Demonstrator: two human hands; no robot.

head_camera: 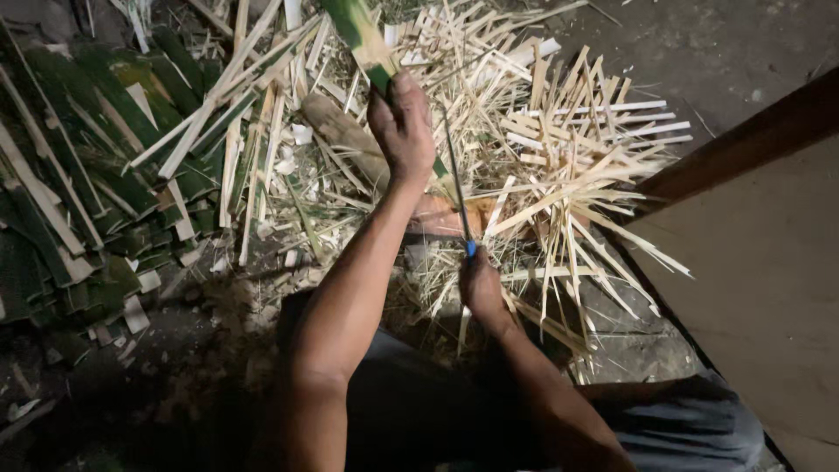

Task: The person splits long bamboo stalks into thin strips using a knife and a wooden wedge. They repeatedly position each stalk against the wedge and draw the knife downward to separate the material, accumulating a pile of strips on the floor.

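bamboo strip (363,39), green-skinned and long, stands slanted over a floor strewn with pale splints (568,166), gripped near its lower end by the left hand (402,127), fingers wrapped fully round it. the right hand (479,284) is closed on the blue handle of a thin blade (454,179) whose edge runs up along the strip — how deep it sits cannot be told. the strip looks stiff and light, its waxy green skin likely slick and its split edges sharp, so a firm hold low on the unsplit part, clear of the blade, seems safest. stacked green strips (79,192) lie to the left, a wooden board (769,262) to the right.
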